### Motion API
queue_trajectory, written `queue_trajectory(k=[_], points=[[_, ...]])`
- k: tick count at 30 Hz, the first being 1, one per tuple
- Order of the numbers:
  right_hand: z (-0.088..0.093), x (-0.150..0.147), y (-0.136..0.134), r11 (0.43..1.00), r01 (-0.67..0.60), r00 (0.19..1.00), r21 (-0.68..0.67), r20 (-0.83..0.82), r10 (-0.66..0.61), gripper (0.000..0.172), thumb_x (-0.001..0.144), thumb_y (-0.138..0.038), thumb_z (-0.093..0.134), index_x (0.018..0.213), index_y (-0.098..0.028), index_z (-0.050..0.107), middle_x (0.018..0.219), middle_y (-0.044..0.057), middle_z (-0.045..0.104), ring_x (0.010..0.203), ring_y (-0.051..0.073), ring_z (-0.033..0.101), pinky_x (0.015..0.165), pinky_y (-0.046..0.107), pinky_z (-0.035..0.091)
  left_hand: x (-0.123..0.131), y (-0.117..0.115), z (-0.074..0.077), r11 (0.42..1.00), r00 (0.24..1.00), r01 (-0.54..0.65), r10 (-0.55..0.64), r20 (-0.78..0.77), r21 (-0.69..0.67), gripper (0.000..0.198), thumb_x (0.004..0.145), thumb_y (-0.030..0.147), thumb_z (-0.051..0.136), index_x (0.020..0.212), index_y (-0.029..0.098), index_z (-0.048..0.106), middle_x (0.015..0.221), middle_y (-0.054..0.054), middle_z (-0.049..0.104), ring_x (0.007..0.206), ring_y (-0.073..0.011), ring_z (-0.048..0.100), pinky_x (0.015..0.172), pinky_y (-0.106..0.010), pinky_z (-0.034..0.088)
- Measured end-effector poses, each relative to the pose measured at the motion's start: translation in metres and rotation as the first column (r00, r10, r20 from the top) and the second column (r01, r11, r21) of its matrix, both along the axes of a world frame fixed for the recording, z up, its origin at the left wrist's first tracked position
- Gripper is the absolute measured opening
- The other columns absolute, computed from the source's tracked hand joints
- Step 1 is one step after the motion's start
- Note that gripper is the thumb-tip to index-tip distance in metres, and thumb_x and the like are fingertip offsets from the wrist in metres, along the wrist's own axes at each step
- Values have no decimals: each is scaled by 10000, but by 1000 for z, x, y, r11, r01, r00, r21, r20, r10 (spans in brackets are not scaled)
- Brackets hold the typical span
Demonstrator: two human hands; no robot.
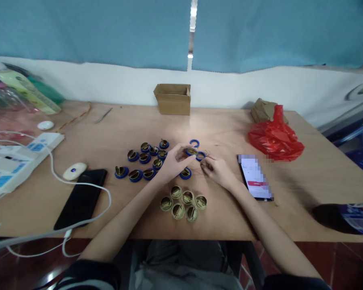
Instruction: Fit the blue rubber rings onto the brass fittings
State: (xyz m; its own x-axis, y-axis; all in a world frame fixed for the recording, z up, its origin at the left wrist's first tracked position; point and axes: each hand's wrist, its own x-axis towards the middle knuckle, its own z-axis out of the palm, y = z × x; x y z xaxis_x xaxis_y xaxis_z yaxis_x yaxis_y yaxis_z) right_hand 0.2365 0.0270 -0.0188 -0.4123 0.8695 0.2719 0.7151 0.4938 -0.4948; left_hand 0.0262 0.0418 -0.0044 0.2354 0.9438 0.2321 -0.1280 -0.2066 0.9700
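While the left hand pinches a blue-rimmed disc at its fingertips, right hand near, grip unclear

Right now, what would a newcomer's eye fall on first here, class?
Probably the shiny red plastic bag at the right rear of the brown table. Next come the round blue-and-gold metallic pieces clustered left of centre, beside the left hand, which holds a similar piece.
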Motion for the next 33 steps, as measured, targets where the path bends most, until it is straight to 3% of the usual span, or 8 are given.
queue_trajectory(k=[3, 7, 12, 17, 22, 25, 33], points=[[2, 4, 2, 995, -95, 995, -14, -26, 95, 142, 882, -133, 605, 754, -194, 596, 793, 39, 633, 714, 166, 558, 669, 285, 398, 0, 0, 0, 1000, 1000, 0, 0, 6, 4, 326, 801, 242, 759, 1084, 167, 615, 1121, -101, 749, 1057, -202, 723, 971, -361, 574], [-1, 7, 3, 997, -80, 997, 6, -9, 80, 85, 920, -172, 588, 916, -181, 672, 756, 40, 634, 718, 187, 573, 679, 309, 437, 0, 0, -1, 1000, 1000, 17, -17, 25, 5, 309, 813, 232, 751, 1085, 171, 619, 1133, -101, 742, 1068, -202, 716, 971, -362, 570], [-2, 8, 3, 993, -120, 993, 18, -10, 120, 222, 936, -138, 553, 1041, -184, 743, 1052, 111, 711, 906, 217, 655, 783, 340, 501, 0, -1, 1, 999, 999, 35, -35, 33, -7, 310, 813, 228, 759, 1085, 168, 622, 1142, -103, 737, 1084, -203, 707, 991, -366, 557], [7, 7, 0, 981, -193, 980, -31, -56, 191, 186, 892, -127, 577, 869, -194, 749, 956, 80, 707, 865, 203, 653, 774, 332, 502, 0, -2, 3, 999, 999, 39, -40, 28, 6, 320, 796, 229, 781, 1070, 166, 626, 1123, -96, 734, 1056, -194, 710, 983, -356, 558], [9, 7, 1, 995, 40, 998, -88, -35, -44, 107, 918, -217, 583, 861, -181, 666, 736, 30, 639, 631, 162, 550, 632, 303, 414, 0, -2, 3, 998, 998, 49, -51, 33, 35, 293, 817, 239, 761, 1070, 176, 628, 1131, -90, 734, 1054, -185, 710, 979, -353, 563], [3, 6, 3, 984, 157, 987, -80, -10, -158, 108, 919, -279, 617, 921, -178, 656, 739, 34, 656, 638, 174, 554, 614, 297, 370, 0, -1, 4, 998, 999, 46, -47, 23, 38, 272, 824, 228, 752, 1061, 173, 630, 1120, -89, 738, 1041, -183, 713, 976, -357, 566], [-2, -4, 1, 956, 264, 963, -127, -13, -268, 227, 911, -401, 668, 960, -184, 620, 711, 16, 657, 598, 175, 571, 575, 277, 326, 2, -3, 5, 998, 998, 61, -61, 19, 24, 286, 819, 238, 768, 1062, 164, 638, 1091, -92, 750, 1064, -203, 712, 978, -368, 564]])
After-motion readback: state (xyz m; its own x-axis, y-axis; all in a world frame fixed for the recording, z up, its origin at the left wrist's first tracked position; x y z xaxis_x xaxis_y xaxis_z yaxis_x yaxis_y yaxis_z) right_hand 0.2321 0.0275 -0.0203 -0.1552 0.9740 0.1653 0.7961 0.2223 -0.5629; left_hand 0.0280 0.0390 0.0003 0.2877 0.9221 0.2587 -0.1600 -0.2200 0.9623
